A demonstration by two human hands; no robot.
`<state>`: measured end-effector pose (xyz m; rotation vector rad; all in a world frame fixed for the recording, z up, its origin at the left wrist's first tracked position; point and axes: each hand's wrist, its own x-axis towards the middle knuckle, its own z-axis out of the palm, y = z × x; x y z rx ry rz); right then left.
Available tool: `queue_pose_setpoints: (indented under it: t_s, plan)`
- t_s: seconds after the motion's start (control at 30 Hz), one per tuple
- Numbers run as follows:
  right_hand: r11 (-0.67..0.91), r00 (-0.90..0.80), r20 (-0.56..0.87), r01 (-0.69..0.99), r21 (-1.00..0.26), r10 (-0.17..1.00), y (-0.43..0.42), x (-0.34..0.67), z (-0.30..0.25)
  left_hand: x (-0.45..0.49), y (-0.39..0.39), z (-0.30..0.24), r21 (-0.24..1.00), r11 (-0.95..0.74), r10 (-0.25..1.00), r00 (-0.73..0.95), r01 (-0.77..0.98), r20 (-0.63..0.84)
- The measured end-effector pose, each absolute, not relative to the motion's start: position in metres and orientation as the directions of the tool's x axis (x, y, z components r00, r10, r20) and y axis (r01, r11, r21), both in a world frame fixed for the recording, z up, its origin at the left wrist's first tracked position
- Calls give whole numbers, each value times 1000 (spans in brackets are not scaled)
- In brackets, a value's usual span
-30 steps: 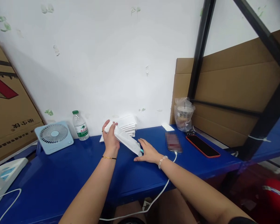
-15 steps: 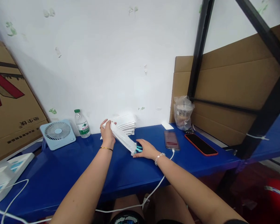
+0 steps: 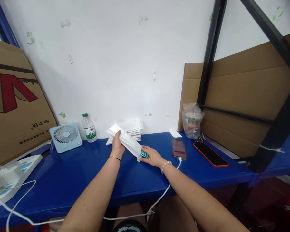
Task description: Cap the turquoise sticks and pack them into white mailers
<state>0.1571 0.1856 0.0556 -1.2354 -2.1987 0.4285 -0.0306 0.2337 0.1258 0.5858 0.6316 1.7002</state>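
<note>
My left hand [image 3: 117,145] is wrapped round the middle of a long white plastic bag [image 3: 130,144], held slanting over the table with its lower end to the right. Some slim teal, stick-like items [image 3: 145,154] show at that lower end; most of their length is hidden. My right hand [image 3: 153,157] has its fingers closed about the teal items, close against the mouth of the bag. Behind the bag, a stack of flat white packets [image 3: 134,129] lies by the wall.
On the blue table [image 3: 87,180] stand a light blue fan [image 3: 66,138] and a water bottle [image 3: 89,129]. To the right are a charging phone [image 3: 179,149], a red-edged phone [image 3: 210,154] and a bagged drink cup [image 3: 192,120]. A power strip [image 3: 26,170] lies at left.
The left hand's grip on the bag has shifted, and the bag's upper end now shows past the fingers. The teal items look turned and closer together. The view has shifted slightly.
</note>
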Motion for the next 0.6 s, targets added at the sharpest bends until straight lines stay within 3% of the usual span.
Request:
queue_pose_setpoints:
  t_s: [0.13, 0.27, 0.6]
  plan:
    - [505, -390, 322, 628, -592, 863, 186, 162, 56, -25, 234, 97, 549, -101, 960, -227, -829, -166]
    - [510, -420, 297, 617, -600, 857, 190, 162, 54, -31, 235, 76, 490, -79, 933, -238, -868, -270]
    - [431, -333, 286, 795, -427, 899, 195, 151, 51, -16, 231, 68, 507, -62, 950, -206, -860, -233]
